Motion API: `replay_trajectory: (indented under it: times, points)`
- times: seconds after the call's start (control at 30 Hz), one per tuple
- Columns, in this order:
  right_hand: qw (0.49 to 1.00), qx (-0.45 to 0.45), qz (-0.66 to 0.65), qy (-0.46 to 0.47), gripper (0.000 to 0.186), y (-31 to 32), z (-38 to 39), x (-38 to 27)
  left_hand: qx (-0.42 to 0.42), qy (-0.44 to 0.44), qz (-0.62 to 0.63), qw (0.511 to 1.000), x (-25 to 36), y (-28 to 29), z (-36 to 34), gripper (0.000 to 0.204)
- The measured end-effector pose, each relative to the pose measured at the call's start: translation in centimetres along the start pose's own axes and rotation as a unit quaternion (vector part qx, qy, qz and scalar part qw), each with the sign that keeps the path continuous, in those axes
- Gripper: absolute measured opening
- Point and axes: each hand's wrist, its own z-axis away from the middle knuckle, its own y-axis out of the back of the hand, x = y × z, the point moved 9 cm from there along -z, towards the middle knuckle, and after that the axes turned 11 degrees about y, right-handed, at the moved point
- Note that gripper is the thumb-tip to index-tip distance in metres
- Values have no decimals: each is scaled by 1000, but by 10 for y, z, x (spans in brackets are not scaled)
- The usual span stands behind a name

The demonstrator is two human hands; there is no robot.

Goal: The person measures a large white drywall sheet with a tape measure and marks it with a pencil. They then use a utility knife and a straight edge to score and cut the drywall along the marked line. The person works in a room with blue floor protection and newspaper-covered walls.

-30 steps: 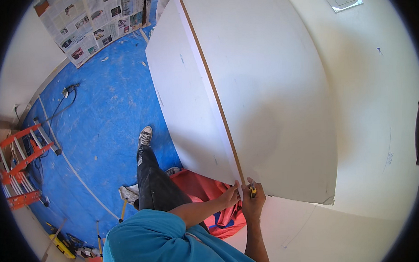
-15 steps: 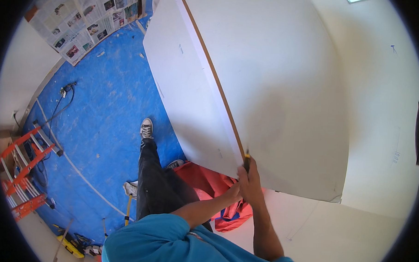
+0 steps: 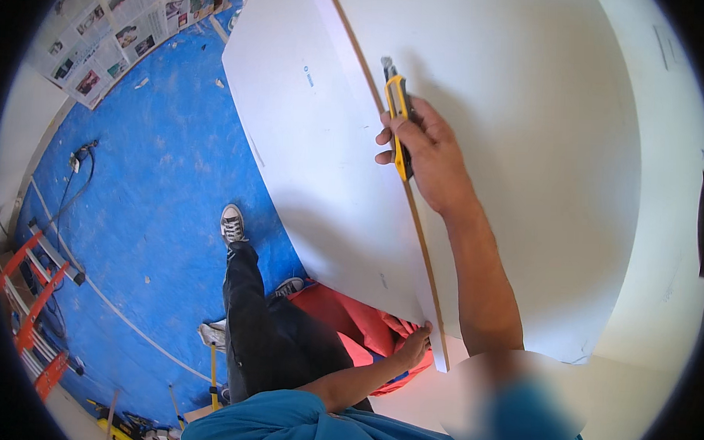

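Note:
A yellow-and-black utility knife [image 3: 399, 122] is gripped in my right hand [image 3: 432, 149], over a large white panel [image 3: 524, 172]. Its tip points away from me; whether the blade is out is too small to tell. Under the knife runs a long white strip with a brown edge [image 3: 426, 261], lying lengthwise across the panel. My left hand [image 3: 416, 348] is closed at the strip's near end, thumb side against it, some fingers hidden.
Blue sheeting [image 3: 167, 190] covers the floor at left, with a cable [image 3: 86, 160] and an orange ladder [image 3: 35, 302]. Red fabric [image 3: 341, 313] lies below the panel's near edge. Newspaper sheets [image 3: 102, 41] hang at the far left. My legs [image 3: 248, 317] stand beside the panel.
My right hand has moved far up along the strip with the knife. The left hand has shifted slightly down and right, apart from the right hand, to the strip's near end.

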Motion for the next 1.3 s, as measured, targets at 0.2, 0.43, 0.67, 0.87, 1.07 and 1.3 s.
replay_trajectory:
  times: [0.2,0.43,0.67,0.87,1.07,1.3]
  points:
    - [1000,-15,21,-8,37,-29,21,32,22,-4,-15,1000,-9,12,-5,60]
    - [971,38,234,-7,34,-12,59,41,-18,-5,-12,1000,-6,12,-11,68]
    - [813,-9,560,159,40,-10,3,3,19,-23,-14,999,7,-4,14,72]
    - [744,-61,651,141,56,-34,-62,20,9,-25,-8,1000,6,-3,9,72]
    - [729,-42,644,226,54,-53,-119,4,42,6,0,999,-3,10,2,71]
    - [730,-49,651,201,56,-64,-149,22,24,-37,0,999,-3,10,-7,69]
